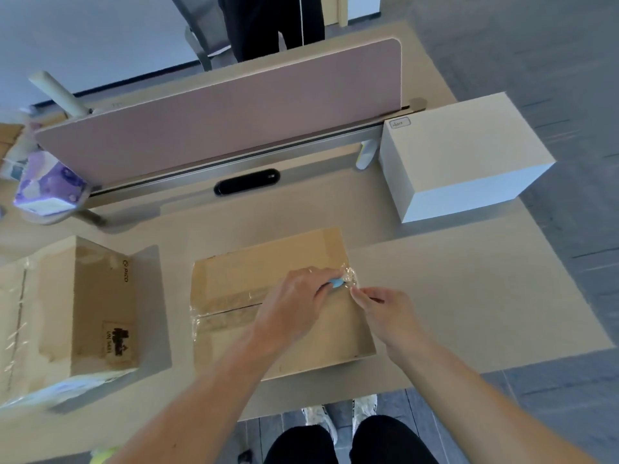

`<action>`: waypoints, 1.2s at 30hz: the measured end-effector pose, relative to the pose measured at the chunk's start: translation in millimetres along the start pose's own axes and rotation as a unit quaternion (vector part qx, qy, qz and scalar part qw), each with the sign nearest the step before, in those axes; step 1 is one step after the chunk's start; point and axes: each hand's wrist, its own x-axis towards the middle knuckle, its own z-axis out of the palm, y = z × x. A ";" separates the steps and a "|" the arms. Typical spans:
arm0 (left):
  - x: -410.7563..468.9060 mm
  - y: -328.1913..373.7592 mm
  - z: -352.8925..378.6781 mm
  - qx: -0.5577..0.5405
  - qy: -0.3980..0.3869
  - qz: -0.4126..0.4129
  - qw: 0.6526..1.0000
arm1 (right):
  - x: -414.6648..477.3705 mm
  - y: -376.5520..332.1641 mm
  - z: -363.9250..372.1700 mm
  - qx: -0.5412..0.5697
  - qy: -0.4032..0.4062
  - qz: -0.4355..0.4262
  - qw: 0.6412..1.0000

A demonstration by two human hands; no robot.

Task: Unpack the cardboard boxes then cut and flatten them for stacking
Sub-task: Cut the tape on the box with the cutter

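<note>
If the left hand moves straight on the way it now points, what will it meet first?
Probably the crumpled clear tape, just ahead of the blue cutter that the left hand grips; the right hand pinches it close by.

Left hand (294, 304) is gripping a blue cutter (336, 283), pointing toward 1 o'clock; right hand (385, 311) is pinching clear tape (349, 277), pointing toward 11 o'clock.

My left hand (294, 303) grips a blue tool (336, 283), hiding all but its tip; I can't identify it. The clear tape (350, 277) my right hand (385, 309) pinches has edges I can't trace. Far left of my left hand, a cardboard box (83, 306) runs off-frame, blurred.
</note>
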 end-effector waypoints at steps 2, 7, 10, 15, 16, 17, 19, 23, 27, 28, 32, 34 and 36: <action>-2.5 -2.7 0.8 0.016 0.007 -0.005 1.000 | 1.4 1.0 -2.4 0.002 -0.009 0.005 1.000; -1.0 -3.2 1.2 0.036 0.009 0.014 0.999 | 1.0 0.8 -6.1 0.014 -0.014 0.001 1.000; -0.1 -7.7 0.4 0.027 0.003 0.022 0.999 | 0.1 1.1 -5.3 0.032 -0.017 0.010 0.999; 2.7 -1.8 6.1 0.044 0.003 0.035 0.998 | 0.2 1.0 -6.9 0.049 -0.023 0.008 0.998; 4.6 -0.5 7.5 0.052 0.002 0.037 0.998 | -0.2 1.4 -6.8 0.049 -0.022 0.006 0.999; 6.2 1.2 8.5 0.056 0.004 0.037 0.998 | -0.3 2.1 -6.4 0.048 -0.019 0.004 0.999; 10.2 6.1 12.0 0.037 0.010 0.041 0.998 | 0.0 3.7 -5.6 0.047 -0.013 0.004 0.999; 28.2 35.8 16.4 -0.048 0.043 0.045 0.997 | 0.1 4.8 -6.0 0.052 -0.010 0.002 0.999; 33.5 34.3 -10.7 -0.078 0.094 0.014 0.992 | -1.5 2.6 -8.4 0.049 -0.011 0.013 0.999; 27.5 28.4 -17.3 -0.063 0.083 0.021 0.994 | -2.4 1.7 -8.3 0.055 -0.013 0.015 0.998; 5.5 5.6 -17.1 0.017 0.022 0.044 0.999 | -3.9 -1.2 -7.4 0.068 -0.015 0.011 0.997; 2.9 -1.1 -9.5 0.027 0.008 0.042 0.999 | -4.7 -1.6 -7.4 0.069 -0.014 0.005 0.998; 2.7 -1.2 -5.7 0.027 0.007 0.048 0.998 | -4.2 -1.2 -8.0 0.063 -0.006 -0.006 0.998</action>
